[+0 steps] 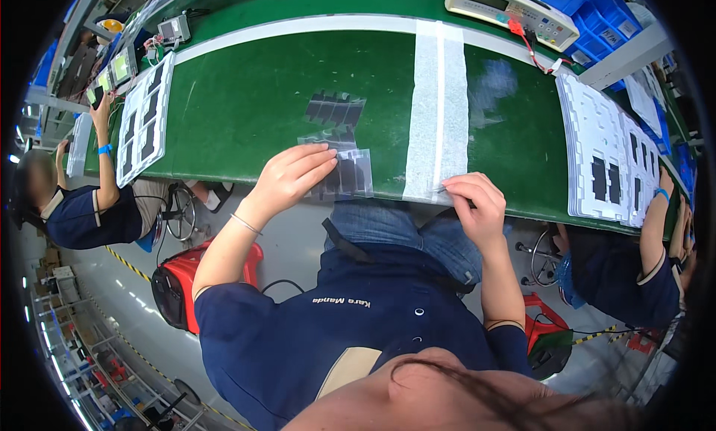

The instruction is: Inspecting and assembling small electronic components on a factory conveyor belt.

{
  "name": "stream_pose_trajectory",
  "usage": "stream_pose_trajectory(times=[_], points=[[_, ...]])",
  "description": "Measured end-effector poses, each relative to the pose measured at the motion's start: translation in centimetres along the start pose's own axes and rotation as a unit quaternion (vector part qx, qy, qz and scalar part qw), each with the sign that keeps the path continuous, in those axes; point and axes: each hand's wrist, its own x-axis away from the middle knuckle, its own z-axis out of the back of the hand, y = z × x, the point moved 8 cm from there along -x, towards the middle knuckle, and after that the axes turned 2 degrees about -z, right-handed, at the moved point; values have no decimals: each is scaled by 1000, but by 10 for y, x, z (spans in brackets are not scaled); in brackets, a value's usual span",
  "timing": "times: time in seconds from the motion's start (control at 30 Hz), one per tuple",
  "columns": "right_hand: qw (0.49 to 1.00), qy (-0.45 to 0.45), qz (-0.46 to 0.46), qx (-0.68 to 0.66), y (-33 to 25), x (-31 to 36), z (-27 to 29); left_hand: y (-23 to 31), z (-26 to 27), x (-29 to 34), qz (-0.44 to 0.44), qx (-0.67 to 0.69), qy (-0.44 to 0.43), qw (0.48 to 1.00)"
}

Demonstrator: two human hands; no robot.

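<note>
My left hand (298, 171) rests on clear plastic sheets at the table's near edge, its fingers stretched out over them. Black rectangular pieces sit in rows on the near clear sheet (356, 174), partly covered by that hand. Beyond it lies another sheet of black pieces (333, 110) on the green table mat (246, 95). My right hand (479, 205) is closed in a pinch at the near end of a white textured strip (435, 110). At its fingertips something small and translucent shows, too faint to name.
White trays with black pieces stand at left (147, 117) and right (597, 151). A bench meter (511, 13) with red leads sits at the far right, near blue bins (597, 20). Co-workers sit on both sides. Red-and-black chairs (201, 282) are behind me.
</note>
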Motion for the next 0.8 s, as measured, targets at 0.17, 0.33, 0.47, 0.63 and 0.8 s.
stream_pose_trajectory(times=[0.17, 0.33, 0.47, 0.63, 0.8], points=[[999, -15, 12, -32, -6, -24, -6, -7, -6, 4, 5, -3, 17, 1000], [994, 22, 10, -110, -10, -70, -30, -15, -1, -3, 35, 27, 27, 999], [994, -84, 45, -48, 2, -116, -48, -40, 5, -6, 157, 100, 98, 978], [952, -163, -108, -235, 51, -133, -86, -91, -27, 35, 452, 451, 249, 728], [865, -253, -179, -396, 46, -123, -119, -82, -45, 5, 462, 522, 199, 689]])
